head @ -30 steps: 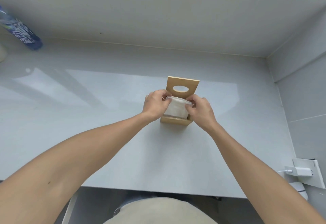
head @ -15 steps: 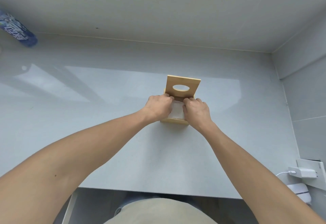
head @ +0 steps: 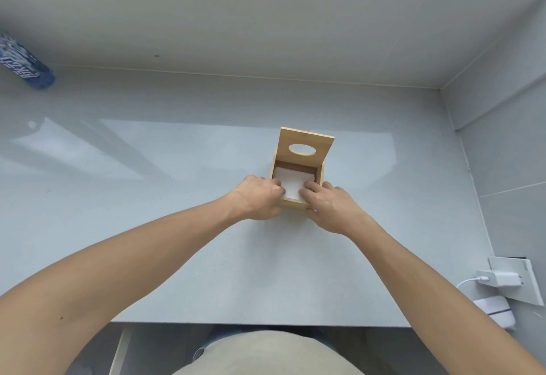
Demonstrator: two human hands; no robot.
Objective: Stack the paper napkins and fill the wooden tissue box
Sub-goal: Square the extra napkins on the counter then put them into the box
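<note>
A light wooden tissue box (head: 292,205) stands on the grey counter right of centre. Its lid (head: 307,139), with an oval slot, is tipped up at the back. A white stack of paper napkins (head: 293,182) lies flat inside and fills the box's floor. My left hand (head: 257,197) is at the near left corner, its fingers curled over the rim onto the stack. My right hand (head: 328,206) is at the near right corner, fingers on the napkins and thumb against the front wall. The near edge of the stack is hidden under my fingers.
A blue plastic bottle (head: 25,64) lies at the far left by the back wall. A white charger (head: 499,278) sits in a wall socket low on the right, its cable hanging down. The counter's front edge (head: 266,324) runs just before my body.
The napkin stack, held above the box rim a second ago, has gone down into the box. My hands followed it and slid back to the near corners, which uncovers most of the stack.
</note>
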